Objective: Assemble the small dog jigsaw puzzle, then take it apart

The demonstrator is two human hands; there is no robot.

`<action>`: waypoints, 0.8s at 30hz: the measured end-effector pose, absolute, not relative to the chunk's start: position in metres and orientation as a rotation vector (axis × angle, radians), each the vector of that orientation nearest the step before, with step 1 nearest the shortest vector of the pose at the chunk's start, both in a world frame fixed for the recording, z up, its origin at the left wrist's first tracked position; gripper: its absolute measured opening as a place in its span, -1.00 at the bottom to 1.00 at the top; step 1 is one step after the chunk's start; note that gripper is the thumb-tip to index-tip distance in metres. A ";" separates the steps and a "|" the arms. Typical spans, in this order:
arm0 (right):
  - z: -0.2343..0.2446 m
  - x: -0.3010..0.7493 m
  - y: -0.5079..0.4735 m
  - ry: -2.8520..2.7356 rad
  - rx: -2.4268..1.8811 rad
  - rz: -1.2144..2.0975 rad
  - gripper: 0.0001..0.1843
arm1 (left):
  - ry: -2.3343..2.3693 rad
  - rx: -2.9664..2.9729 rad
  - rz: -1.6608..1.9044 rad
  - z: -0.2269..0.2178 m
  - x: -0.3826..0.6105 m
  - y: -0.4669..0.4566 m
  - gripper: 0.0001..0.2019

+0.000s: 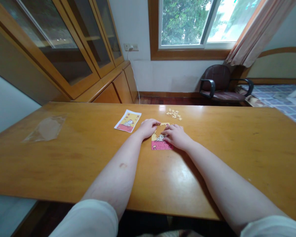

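A small jigsaw puzzle (pixel 159 144), yellow above and pink below, lies part-assembled on the wooden table (pixel 88 158). My left hand (pixel 148 127) rests at its upper left edge with fingers curled and fingertips touching the top pieces. My right hand (pixel 175 136) lies on the puzzle's right side, fingers bent and pressing on the pieces. Whether either hand holds a piece is hidden. A heap of loose puzzle pieces (pixel 174 114) lies just beyond the hands. A reference picture card (pixel 128 120) lies to the left of the puzzle.
A crumpled clear plastic bag (pixel 45 128) lies at the table's left. Glass-door wooden cabinets (pixel 71 49) stand at the left wall. A dark armchair (pixel 222 85) sits under the window, with a bed (pixel 281 95) at the right.
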State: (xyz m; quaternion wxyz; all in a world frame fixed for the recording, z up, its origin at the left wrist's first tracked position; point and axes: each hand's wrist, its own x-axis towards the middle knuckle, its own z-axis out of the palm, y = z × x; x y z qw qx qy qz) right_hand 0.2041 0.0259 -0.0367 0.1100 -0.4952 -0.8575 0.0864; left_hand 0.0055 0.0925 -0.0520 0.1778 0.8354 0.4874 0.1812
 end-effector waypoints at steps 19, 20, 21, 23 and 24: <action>-0.043 0.210 0.034 -2.251 -1.281 0.436 -0.89 | 1.381 2.373 0.538 -0.057 0.005 0.095 -0.67; -0.042 0.211 0.034 -2.251 -1.288 0.414 -0.91 | 1.380 2.372 0.541 -0.057 0.004 0.095 -0.67; -0.041 0.211 0.033 -2.264 -1.288 0.399 -0.93 | 1.380 2.370 0.543 -0.057 0.004 0.095 -0.67; -0.039 0.212 0.032 -2.315 -1.284 0.377 -0.91 | 1.379 2.369 0.538 -0.056 0.004 0.095 -0.66; -0.038 0.211 0.031 -2.345 -1.280 0.364 -0.89 | 1.378 2.370 0.533 -0.056 0.004 0.095 -0.66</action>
